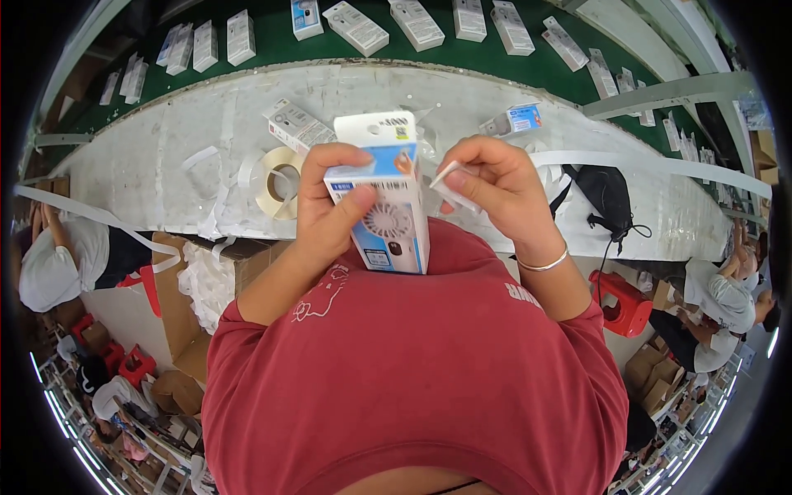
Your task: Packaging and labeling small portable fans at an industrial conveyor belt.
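In my left hand is a white and blue fan box with a small fan pictured on its front and a white hang tab at its top. My thumb presses on the front while my fingers wrap round the far side. The box stands upright close to my red shirt. Just right of it, my right hand pinches a small, whitish, translucent piece, like a sticker or a bit of film, between thumb and fingers. A gap separates this piece from the box. Behind my left hand lies a roll of cream-coloured tape.
Another box and a blue-and-grey box lie on the pale worktable. A black pouch lies right. Several boxes line the green conveyor beyond. An open carton holds white scraps; people sit at both sides.
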A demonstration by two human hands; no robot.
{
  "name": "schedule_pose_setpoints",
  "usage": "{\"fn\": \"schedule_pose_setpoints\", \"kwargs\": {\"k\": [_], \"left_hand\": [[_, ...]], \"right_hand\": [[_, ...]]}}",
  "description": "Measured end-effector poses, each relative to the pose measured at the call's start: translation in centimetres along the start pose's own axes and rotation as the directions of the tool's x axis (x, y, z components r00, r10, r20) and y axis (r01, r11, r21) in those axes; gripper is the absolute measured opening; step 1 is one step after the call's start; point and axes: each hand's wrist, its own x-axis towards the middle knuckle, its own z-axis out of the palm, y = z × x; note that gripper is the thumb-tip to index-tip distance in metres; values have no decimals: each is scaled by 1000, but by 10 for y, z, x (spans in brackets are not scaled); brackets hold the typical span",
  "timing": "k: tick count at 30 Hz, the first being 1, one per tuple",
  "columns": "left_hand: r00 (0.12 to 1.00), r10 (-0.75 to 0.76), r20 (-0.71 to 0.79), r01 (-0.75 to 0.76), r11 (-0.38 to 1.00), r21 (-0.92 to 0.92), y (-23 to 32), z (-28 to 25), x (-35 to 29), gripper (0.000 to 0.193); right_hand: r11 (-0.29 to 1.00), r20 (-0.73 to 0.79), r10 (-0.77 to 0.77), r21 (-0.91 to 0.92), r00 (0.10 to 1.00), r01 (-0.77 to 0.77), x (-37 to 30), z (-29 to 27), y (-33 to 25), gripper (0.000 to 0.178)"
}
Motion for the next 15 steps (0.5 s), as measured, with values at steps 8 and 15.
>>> {"fn": "schedule_pose_setpoints", "kwargs": {"k": [8, 15], "left_hand": [[931, 250, 267, -362, 728, 583, 39, 21, 44, 25], [894, 248, 372, -437, 660, 611, 54, 51, 55, 15]], "right_hand": [[959, -55, -273, -90, 961, 267, 3, 17, -28, 13], [967, -158, -213, -174, 964, 185, 2, 15, -40, 16]]}}
